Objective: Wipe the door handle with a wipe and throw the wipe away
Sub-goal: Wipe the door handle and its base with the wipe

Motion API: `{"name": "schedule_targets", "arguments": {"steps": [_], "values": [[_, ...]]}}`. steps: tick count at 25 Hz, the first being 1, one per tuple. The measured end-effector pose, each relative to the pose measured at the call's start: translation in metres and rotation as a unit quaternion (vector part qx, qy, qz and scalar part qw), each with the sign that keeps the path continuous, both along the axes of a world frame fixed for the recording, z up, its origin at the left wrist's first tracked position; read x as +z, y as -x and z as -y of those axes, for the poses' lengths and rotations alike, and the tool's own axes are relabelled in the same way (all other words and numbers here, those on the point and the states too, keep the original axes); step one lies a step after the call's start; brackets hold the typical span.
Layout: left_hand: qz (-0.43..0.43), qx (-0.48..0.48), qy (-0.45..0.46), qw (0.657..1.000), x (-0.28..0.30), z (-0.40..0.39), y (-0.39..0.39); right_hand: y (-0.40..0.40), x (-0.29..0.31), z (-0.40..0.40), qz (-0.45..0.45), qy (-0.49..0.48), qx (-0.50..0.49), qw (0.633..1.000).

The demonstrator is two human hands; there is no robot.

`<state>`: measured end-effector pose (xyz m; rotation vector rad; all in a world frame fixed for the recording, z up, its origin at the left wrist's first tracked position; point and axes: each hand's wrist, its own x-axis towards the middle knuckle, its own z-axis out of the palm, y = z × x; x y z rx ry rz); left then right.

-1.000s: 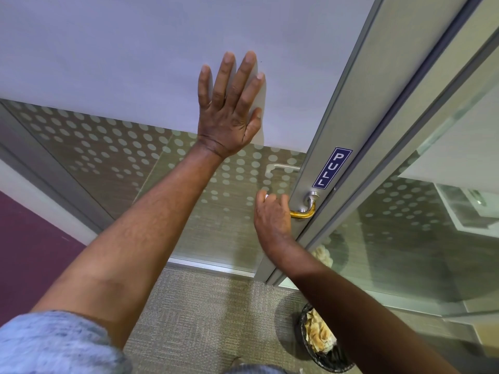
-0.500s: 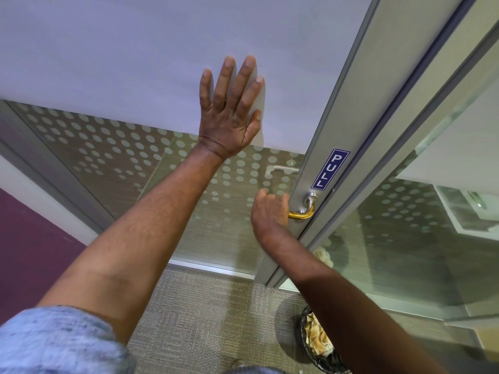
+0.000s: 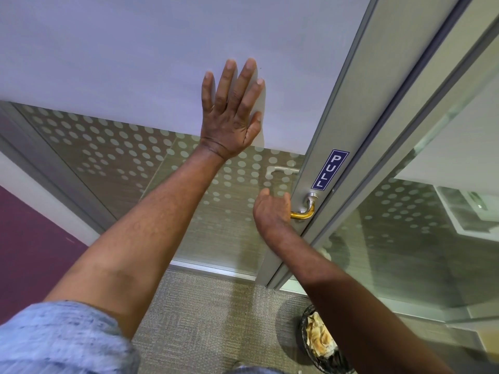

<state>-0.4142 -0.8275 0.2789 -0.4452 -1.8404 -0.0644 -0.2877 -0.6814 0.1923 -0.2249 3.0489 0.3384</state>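
Door handle (image 3: 303, 213): lower right of centre, brass lever on the door's frame.
Right hand (image 3: 271, 209): curled round the lever; wipe probably inside, hidden.
Left hand (image 3: 232, 112): flat, released, bracing the door (image 3: 135, 49).
Technique: best to rub along the lever's full length.

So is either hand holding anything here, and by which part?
The right hand is closed around the door handle at its free end; no wipe shows. The left hand lies flat on the door, holding nothing.

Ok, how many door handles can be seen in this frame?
2. The brass-coloured door handle on the frame under the right hand, and a pale handle behind the dotted glass just above it. Others may be out of view.
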Motion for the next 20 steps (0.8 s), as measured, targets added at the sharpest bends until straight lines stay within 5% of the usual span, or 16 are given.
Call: {"name": "schedule_targets", "arguments": {"steps": [8, 20], "values": [[-0.001, -0.004, -0.004, 1.000, 0.000, -0.001, 0.000, -0.037, -0.031, -0.041, -0.111, 0.055, 0.074, 0.990], [-0.004, -0.003, 0.001, 1.000, 0.002, -0.001, -0.001, -0.004, -0.004, -0.037, -0.015, 0.066, 0.035, 0.997]]}}
